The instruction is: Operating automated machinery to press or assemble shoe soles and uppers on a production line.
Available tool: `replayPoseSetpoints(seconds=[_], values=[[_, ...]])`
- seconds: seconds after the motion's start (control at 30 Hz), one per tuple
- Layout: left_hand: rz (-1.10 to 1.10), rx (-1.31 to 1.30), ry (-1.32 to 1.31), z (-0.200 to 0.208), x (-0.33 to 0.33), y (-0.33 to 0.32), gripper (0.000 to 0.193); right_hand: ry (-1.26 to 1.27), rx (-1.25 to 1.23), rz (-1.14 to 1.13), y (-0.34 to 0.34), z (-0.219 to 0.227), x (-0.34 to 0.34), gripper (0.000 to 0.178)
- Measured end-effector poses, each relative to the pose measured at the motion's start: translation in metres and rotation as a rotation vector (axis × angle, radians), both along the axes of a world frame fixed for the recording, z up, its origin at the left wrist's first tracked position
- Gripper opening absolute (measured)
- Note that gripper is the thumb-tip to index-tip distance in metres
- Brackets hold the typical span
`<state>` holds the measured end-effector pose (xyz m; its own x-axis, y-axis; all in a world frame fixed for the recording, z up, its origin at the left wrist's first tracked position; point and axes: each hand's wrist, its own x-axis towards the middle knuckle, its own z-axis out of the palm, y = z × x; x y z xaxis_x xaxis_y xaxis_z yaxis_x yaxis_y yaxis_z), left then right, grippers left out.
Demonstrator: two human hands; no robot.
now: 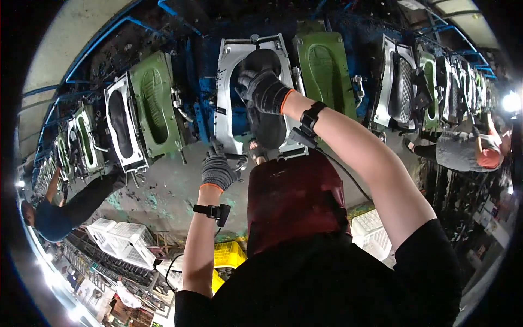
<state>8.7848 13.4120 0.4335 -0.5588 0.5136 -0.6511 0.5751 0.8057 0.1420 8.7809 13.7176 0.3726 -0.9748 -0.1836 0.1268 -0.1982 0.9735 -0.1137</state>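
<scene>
A black shoe sole lies lengthwise over the silver metal mould in front of me, its upper part hiding some of the cavity. My right hand, in a grey striped glove with an orange cuff, is closed on the sole, fingers curled at its left edge. Beside the mould's lower left corner is my left hand, gloved alike. Its fingers reach up to the mould's edge, apart from one another, close to a small metal handle. No held thing shows in it.
Right of the silver mould stands a green mould half; another green half is at left. More moulds line both sides. A dark red padded piece lies before my body. White crates and a yellow crate sit below. Co-workers are at both sides.
</scene>
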Motion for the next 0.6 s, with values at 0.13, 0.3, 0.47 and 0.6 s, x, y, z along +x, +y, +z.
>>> replayPoseSetpoints(seconds=[0.13, 0.3, 0.47, 0.6], values=[[-0.228, -0.029, -0.154, -0.002, 0.049, 0.011, 0.119, 0.016, 0.073, -0.057, -0.018, 0.037, 0.02, 0.04], [0.033, 0.398, -0.033, -0.006, 0.06, 0.018, 0.106, -0.049, -0.241, -0.216, -0.061, 0.05, 0.103, 0.079], [-0.365, 0.718, 0.418, -0.016, 0.036, 0.049, 0.061, -0.032, -0.246, -0.096, -0.07, 0.03, 0.166, 0.053], [-0.387, 0.814, 0.326, -0.026, 0.013, 0.066, 0.042, 0.269, -0.265, -0.112, -0.051, 0.022, 0.144, 0.024]])
